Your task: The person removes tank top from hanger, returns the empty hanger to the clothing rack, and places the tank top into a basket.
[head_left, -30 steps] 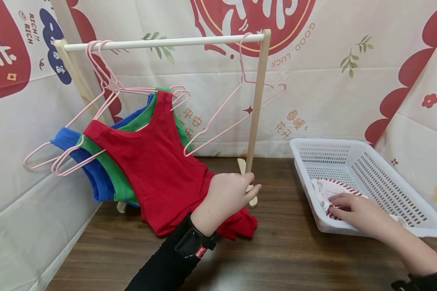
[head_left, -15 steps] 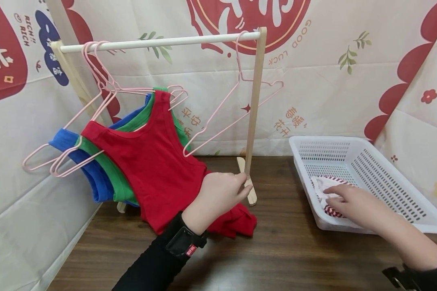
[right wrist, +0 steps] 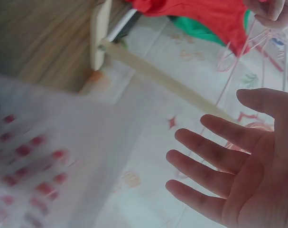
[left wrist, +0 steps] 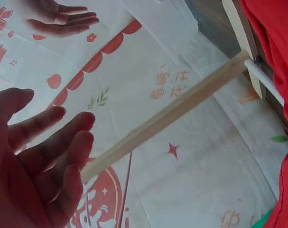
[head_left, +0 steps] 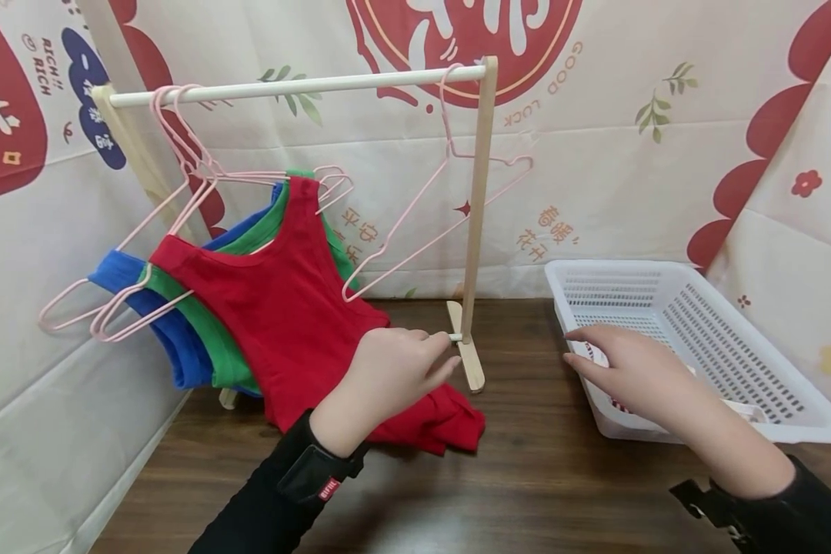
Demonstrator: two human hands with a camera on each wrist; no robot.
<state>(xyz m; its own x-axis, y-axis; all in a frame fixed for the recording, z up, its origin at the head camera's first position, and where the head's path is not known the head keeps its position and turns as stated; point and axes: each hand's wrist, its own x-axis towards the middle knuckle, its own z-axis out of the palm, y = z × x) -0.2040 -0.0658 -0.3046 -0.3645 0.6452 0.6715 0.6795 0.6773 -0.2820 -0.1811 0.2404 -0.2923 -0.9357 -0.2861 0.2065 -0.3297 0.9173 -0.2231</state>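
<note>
My left hand (head_left: 395, 369) is in front of the red tank top (head_left: 298, 308), its fingers loosely bent. The left wrist view shows that hand (left wrist: 44, 156) with nothing in it. On the right, my right hand (head_left: 630, 369) hovers over the near left side of a white basket (head_left: 720, 338), thumb and fingers apart. Its palm (right wrist: 257, 180) is bare in the right wrist view. Partly hidden under it lies a white cloth with red stripes (head_left: 598, 354). The red top hangs on a pink hanger, before a green top (head_left: 231, 362) and a blue one (head_left: 180, 346).
A rack with a white rail (head_left: 305, 83) and wooden posts (head_left: 479, 200) stands on the dark wooden table (head_left: 526, 477). One bare pink hanger (head_left: 415, 201) hangs at the rail's right end. A printed cloth backdrop (head_left: 595, 177) rises behind.
The right hand has lifted away from the striped cloth in the basket and shifted left, with nothing in it. The left hand has drawn slightly left. The tops hang as before.
</note>
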